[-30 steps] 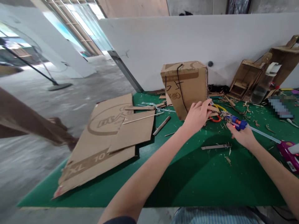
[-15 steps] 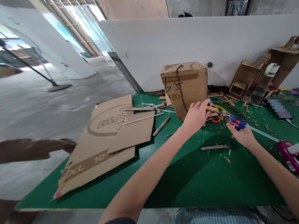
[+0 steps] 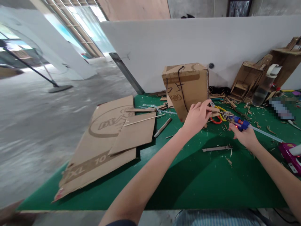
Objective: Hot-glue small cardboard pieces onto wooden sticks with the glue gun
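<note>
My right hand [image 3: 245, 135] is closed around a blue hot glue gun [image 3: 243, 125], its small red light lit. A long translucent glue stick [image 3: 265, 134] runs out of its back. The gun's nozzle end, covered in scraps, points left at my left hand [image 3: 197, 116]. Between the fingers of my left hand is a small cardboard strip [image 3: 214, 110], its tip a little short of the nozzle. Just behind that hand stands a cardboard box [image 3: 190, 84] with a black cord on its front. Orange and yellow scissors handles [image 3: 215, 120] lie under the strip.
Flat cardboard sheets [image 3: 105, 135] cover the left of the green table [image 3: 188, 185]. A thin metal strip [image 3: 217, 148] lies in front of my hands. At right are a water bottle [image 3: 265, 84], a phone [image 3: 282, 108] and a magenta device [image 3: 290, 157]. Scraps litter the back.
The glue gun has shifted slightly right, away from the cardboard strip. A brown-sleeved arm at the left edge has gone from beside the cardboard sheets. My left hand has hardly moved.
</note>
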Demonstrator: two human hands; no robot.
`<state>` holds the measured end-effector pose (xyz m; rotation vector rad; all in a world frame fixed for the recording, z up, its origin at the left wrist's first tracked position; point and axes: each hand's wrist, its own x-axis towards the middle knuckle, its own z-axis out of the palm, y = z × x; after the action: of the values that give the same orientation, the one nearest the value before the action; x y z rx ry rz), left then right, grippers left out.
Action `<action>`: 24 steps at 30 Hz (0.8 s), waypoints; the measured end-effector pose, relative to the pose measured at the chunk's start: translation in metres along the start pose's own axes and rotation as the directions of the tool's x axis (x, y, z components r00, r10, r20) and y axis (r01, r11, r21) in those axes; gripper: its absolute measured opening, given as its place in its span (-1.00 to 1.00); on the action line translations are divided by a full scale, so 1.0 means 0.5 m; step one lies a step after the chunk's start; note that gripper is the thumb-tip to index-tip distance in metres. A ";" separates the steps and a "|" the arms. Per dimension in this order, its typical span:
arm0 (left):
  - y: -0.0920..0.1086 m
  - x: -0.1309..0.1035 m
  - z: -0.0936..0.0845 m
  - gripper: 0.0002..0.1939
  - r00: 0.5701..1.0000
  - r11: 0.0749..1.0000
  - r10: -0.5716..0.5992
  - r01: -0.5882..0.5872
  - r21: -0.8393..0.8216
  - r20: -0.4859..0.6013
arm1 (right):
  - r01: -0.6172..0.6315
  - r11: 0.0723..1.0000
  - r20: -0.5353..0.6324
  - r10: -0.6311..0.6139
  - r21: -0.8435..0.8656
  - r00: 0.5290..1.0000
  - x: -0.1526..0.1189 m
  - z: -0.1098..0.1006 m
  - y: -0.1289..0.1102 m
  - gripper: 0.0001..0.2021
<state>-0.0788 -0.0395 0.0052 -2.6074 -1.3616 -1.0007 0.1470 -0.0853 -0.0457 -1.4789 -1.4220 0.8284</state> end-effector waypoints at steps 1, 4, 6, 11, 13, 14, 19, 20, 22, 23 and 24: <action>0.001 0.001 -0.001 -0.56 1.000 1.000 -0.020 0.020 -0.014 0.000 | -0.002 1.000 -0.009 0.002 0.015 1.000 0.002 0.001 0.004 -0.59; 0.004 0.003 0.001 -0.52 0.994 0.990 -0.109 0.108 -0.096 -0.006 | 0.001 0.996 -0.056 0.004 0.084 0.998 0.009 0.002 0.012 -0.56; 0.006 0.005 0.006 -0.50 0.985 0.971 -0.172 0.168 -0.168 -0.005 | 0.033 0.981 -0.108 -0.012 0.191 0.994 0.015 0.000 0.009 -0.56; 0.016 0.015 0.035 -0.52 0.965 0.913 -0.257 0.258 -0.316 0.047 | 0.133 0.869 -0.276 0.004 0.476 0.961 0.032 -0.029 -0.015 -0.58; 0.021 0.023 0.052 -0.52 0.961 0.898 -0.272 0.275 -0.343 0.058 | 0.150 0.841 -0.324 0.032 0.521 0.945 0.037 -0.041 -0.021 -0.58; 0.023 0.026 0.060 -0.52 0.960 0.894 -0.274 0.279 -0.351 0.064 | 0.150 0.831 -0.336 0.046 0.535 0.941 0.038 -0.045 -0.022 -0.59; 0.024 0.041 0.092 -0.56 0.960 0.886 -0.268 0.277 -0.372 0.075 | 0.143 0.823 -0.306 0.040 0.550 0.951 0.037 -0.043 -0.020 -0.59; 0.022 0.043 0.096 -0.57 0.959 0.882 -0.273 0.282 -0.378 0.077 | 0.146 0.824 -0.297 0.028 0.547 0.954 0.036 -0.041 -0.020 -0.60; 0.018 0.049 0.103 -0.58 0.952 0.869 -0.292 0.303 -0.392 0.088 | 0.152 0.828 -0.283 0.008 0.540 0.959 0.034 -0.037 -0.020 -0.60; 0.016 0.052 0.106 -0.58 0.949 0.863 -0.299 0.312 -0.397 0.096 | 0.156 0.829 -0.280 0.001 0.538 0.960 0.033 -0.037 -0.020 -0.60; 0.014 0.055 0.110 -0.58 0.948 0.860 -0.302 0.318 -0.399 0.103 | 0.162 0.828 -0.281 -0.005 0.537 0.960 0.033 -0.036 -0.020 -0.60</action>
<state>-0.0333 -0.0070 -0.0214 -2.7487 -1.8000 -1.4324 0.1616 -0.0725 -0.0279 -1.0187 -0.9223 0.8567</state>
